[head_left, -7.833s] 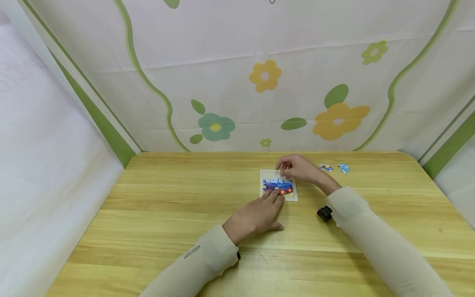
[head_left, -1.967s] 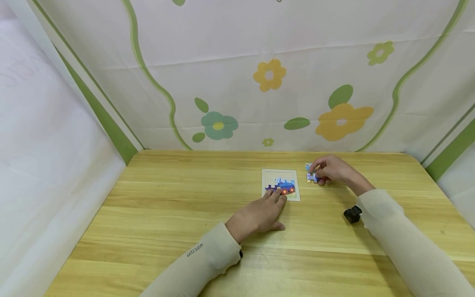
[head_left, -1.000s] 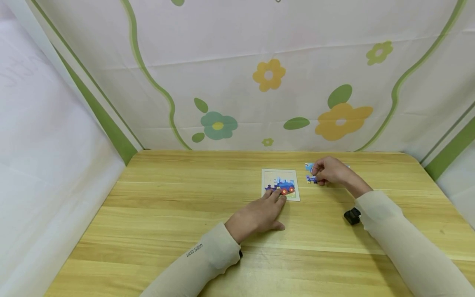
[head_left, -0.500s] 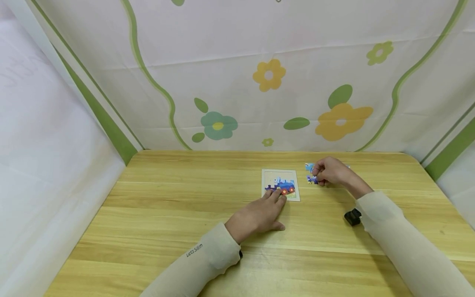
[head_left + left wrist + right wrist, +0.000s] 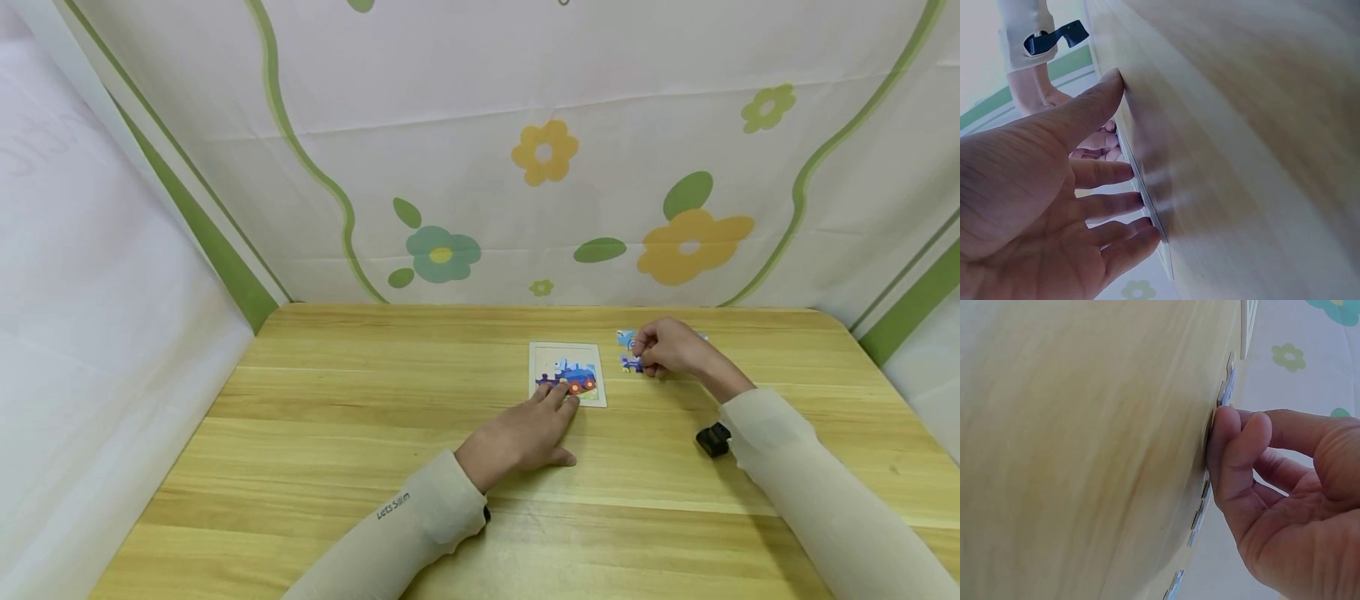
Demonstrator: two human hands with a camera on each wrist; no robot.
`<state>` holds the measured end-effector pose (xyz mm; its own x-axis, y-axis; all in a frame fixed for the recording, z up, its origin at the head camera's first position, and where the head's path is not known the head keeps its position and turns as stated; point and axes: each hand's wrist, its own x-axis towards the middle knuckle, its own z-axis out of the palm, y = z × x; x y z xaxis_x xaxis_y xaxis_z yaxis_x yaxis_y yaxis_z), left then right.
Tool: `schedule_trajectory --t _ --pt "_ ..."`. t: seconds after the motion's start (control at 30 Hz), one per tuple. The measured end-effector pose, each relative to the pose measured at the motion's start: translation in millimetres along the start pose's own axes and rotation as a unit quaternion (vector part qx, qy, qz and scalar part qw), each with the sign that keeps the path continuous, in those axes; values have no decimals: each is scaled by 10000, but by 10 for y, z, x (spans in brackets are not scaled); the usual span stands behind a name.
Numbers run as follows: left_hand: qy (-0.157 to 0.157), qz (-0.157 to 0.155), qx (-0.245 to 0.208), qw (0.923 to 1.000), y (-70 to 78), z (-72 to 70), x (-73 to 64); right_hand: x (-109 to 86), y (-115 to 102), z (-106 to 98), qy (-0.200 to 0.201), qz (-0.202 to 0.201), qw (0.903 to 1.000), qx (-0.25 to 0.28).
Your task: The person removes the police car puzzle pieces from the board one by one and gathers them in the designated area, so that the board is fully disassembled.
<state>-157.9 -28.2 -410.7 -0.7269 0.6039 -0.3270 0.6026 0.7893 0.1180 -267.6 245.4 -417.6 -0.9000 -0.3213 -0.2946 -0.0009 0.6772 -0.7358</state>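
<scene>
Left sleeve (image 5: 393, 525) is reaching in over the wooden bench (image 5: 337, 433). Left grip (image 5: 525, 429) is holding nothing: fingers are lying straight and spread, tips resting on near edge of puzzle tray (image 5: 532, 362), thumb splaying out on the bench. Probably acting as a brake so the tray isn't sliding.

Tray is lying flat, right of bench centre. Blue train picture (image 5: 577, 376) is filling the lower right inside it; upper part is showing plain backing, so my read: partly built, rest waiting outside.

Right of tray, apart from it, upper blue piece (image 5: 625, 337) and lower purple piece (image 5: 628, 364) are lying close together. Can't tell if they're interlocking. Right grip (image 5: 670, 347) is curling down over them, fingertips nearly closed, looks to be pinching the lower purple piece; contact is partly hiding. Likely lining the two up.

Two spare pieces (image 5: 1199, 515) are lying past the knuckles, presumably parked within easy reach. Black wrist device (image 5: 713, 439) is hanging below right cuff, clear of the work.
</scene>
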Motion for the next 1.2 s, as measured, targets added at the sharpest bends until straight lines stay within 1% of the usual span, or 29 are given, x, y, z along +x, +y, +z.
schedule_trajectory --t 0.17,0.33,0.53,0.73,0.87,0.97,1.2 --pt "0 -3 -29 10000 -2 4 2 0 -45 20 67 -26 10000 -58" --pt "25 0 -4 10000 -8 7 9 19 -179 96 178 -196 9996 -133" --pt "41 24 56 10000 -13 3 14 59 -352 208 56 -459 9989 -15" --pt "84 74 107 9999 -18 2 15 150 -447 328 -61 -689 9976 -74" --pt "63 94 145 9998 -20 2 17 211 -485 402 -210 -724 9971 43" --pt "59 118 199 9997 -21 8 19 248 -509 449 -286 -661 9973 171" --pt "85 156 223 9996 -27 18 28 291 -541 524 -267 -813 9963 -12"
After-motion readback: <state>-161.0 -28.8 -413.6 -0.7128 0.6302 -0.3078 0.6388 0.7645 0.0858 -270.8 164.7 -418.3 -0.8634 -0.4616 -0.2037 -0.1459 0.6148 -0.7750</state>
